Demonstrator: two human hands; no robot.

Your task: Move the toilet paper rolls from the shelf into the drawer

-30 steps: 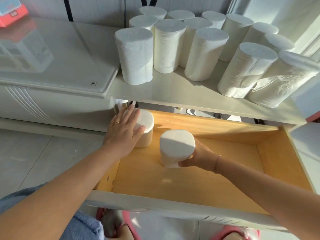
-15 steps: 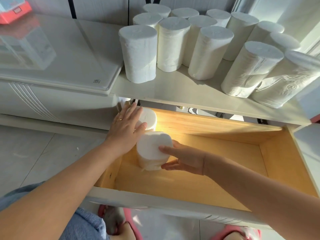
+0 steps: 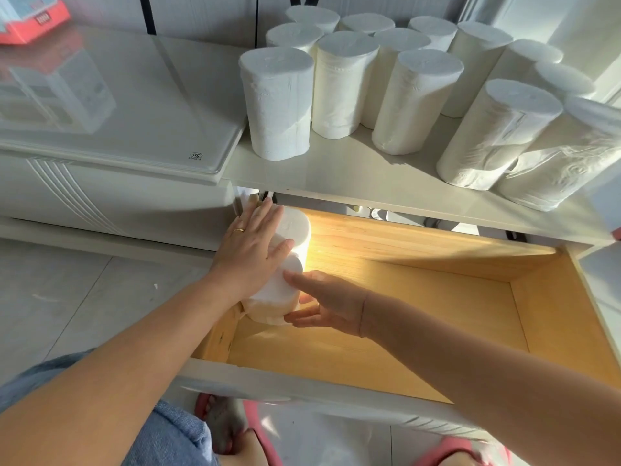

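Several white toilet paper rolls [image 3: 279, 105] stand upright on the white shelf [image 3: 353, 173]. Below it, the wooden drawer [image 3: 437, 314] is pulled out. One roll [image 3: 297, 230] stands in the drawer's back left corner. A second roll [image 3: 275, 297] stands just in front of it, against the left wall. My left hand [image 3: 252, 250] lies flat, fingers spread, across the tops of both rolls. My right hand [image 3: 329, 304] holds the second roll from the right, thumb on top and fingers along its side.
A glass-topped white cabinet [image 3: 117, 95] adjoins the shelf on the left, with a red box [image 3: 30, 18] at its far corner. The drawer's white front panel [image 3: 302, 385] is near my knees. Pink slippers [image 3: 463, 452] rest on the tiled floor.
My right hand has carried the second roll leftwards from mid-drawer to the left wall, in front of the first roll. My left hand stayed on the back roll and now covers both.
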